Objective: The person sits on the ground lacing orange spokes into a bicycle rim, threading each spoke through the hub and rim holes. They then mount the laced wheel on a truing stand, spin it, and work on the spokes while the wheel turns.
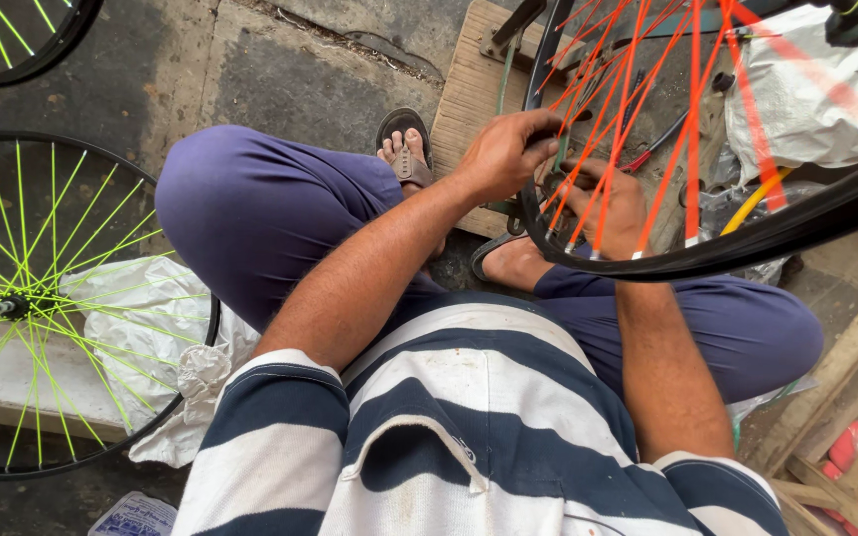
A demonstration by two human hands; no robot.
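A bicycle wheel with a black rim (747, 243) and orange spokes (692, 119) stands tilted in front of my knees. My left hand (503, 154) grips the near edge of the rim, fingers curled over it among the spokes. Behind the spokes, my right hand (613, 208) is closed around something small at the rim; what it pinches is hidden. I sit with purple trousers (250, 218) and sandalled feet (404, 149) on the ground.
A second wheel with a black rim and yellow-green spokes (52, 298) leans at the left over white sacking (141, 328). A wooden board (469, 89) lies ahead on the concrete. Another white sack (816, 89) sits top right, wooden slats (846, 397) at right.
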